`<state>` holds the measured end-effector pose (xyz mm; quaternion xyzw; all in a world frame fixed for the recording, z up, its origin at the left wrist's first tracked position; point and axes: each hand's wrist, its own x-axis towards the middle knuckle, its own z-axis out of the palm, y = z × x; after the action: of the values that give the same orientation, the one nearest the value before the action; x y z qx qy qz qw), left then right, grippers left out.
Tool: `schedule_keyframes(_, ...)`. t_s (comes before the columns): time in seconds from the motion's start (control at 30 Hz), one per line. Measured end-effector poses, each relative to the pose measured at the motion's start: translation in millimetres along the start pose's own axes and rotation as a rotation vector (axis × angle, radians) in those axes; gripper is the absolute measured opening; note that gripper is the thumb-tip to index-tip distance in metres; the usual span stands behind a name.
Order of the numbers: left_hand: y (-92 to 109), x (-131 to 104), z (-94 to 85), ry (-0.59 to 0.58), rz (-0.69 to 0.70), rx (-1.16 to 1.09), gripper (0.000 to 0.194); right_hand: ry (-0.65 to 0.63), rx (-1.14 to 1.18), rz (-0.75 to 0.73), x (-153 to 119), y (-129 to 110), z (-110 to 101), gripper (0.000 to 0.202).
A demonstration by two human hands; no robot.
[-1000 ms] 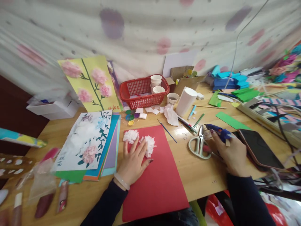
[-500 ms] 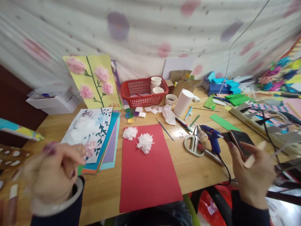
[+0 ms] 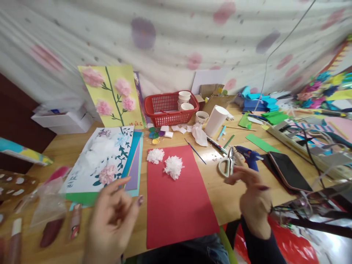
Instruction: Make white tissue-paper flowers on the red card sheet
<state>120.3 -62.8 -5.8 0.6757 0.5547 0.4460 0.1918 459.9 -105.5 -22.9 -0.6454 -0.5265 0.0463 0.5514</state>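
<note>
Two white crinkled tissue-paper flowers [image 3: 173, 167] lie on the upper part of a red paper sheet [image 3: 180, 205]. My left hand [image 3: 114, 220] hovers left of that sheet, blurred, its thumb and index finger apart with nothing seen between them. To the right of the sheet, my right hand [image 3: 254, 198] is raised over the table, fingers loosely bent and apart, and I see nothing in it. Just beyond its fingertips are scissors [image 3: 227, 165] and a blue glue gun [image 3: 249, 156]. Near my left hand lies a white picture sheet [image 3: 90, 157] with paper flowers, on coloured papers.
A red basket [image 3: 170, 116] with paper cups stands at the back, beside a white paper roll [image 3: 216, 121]. A thin paintbrush [image 3: 195, 151] lies by the red sheet. On the right are a phone [image 3: 288, 170], cables and a power strip [image 3: 297, 146]; plastic bags [image 3: 51, 200] lie left.
Both hands have moved inward, towards the red sheet. My right hand has left the phone, and the pale stick-like piece seen at its fingers no longer shows. The flowers have stayed put.
</note>
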Motion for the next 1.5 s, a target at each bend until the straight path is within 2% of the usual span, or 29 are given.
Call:
schedule_keyframes(0.07,3.3,-1.3,21.0,-0.202,0.164,0.095,0.040,-0.206,-0.020,-0.067,2.7,-4.3,16.7,0.047)
schedule_keyframes(0.13,-0.9,-8.1,37.7,-0.319,0.409,0.265,0.037,-0.336,-0.123,-0.147,6.1,0.0,26.9,0.031)
schedule_keyframes(0.2,-11.4,-19.3,48.5,-0.413,0.576,0.425,0.047,-0.406,-0.253,-0.246,10.1,9.4,30.5,0.024)
schedule_keyframes(0.3,-29.3,-37.8,54.2,-0.443,0.675,0.595,0.058,-0.444,-0.416,-0.345,16.1,23.1,24.9,0.024)
schedule_keyframes(0.4,-40.0,-49.7,53.8,-0.380,0.679,0.686,0.056,-0.383,-0.483,-0.286,21.6,28.8,9.1,0.027)
schedule_keyframes(0.53,-42.1,-52.4,54.0,-0.335,0.700,0.705,0.056,-0.195,-0.428,-0.116,23.0,31.3,-14.2,0.043)
schedule_keyframes(0.6,-40.8,-51.3,54.6,-0.332,0.691,0.705,0.055,-0.178,-0.426,-0.132,18.3,34.1,-18.7,0.048)
schedule_keyframes(0.83,-40.9,-50.9,55.9,-0.332,0.677,0.691,0.055,-0.436,-0.739,-0.287,-8.8,38.0,5.5,0.038)
schedule_keyframes(0.97,-44.5,-52.2,55.9,-0.353,0.671,0.704,0.057,-0.415,-0.844,-0.286,-14.2,34.9,14.3,0.039)
schedule_keyframes(1.23,-52.4,-52.1,57.4,-0.408,0.654,0.719,0.059,-0.296,-0.884,-0.282,-23.8,35.2,21.8,0.034)
schedule_keyframes(1.5,-59.5,-53.6,57.2,-0.408,0.677,0.737,0.062,-0.342,-0.864,-0.254,-18.4,38.3,17.5,0.038)
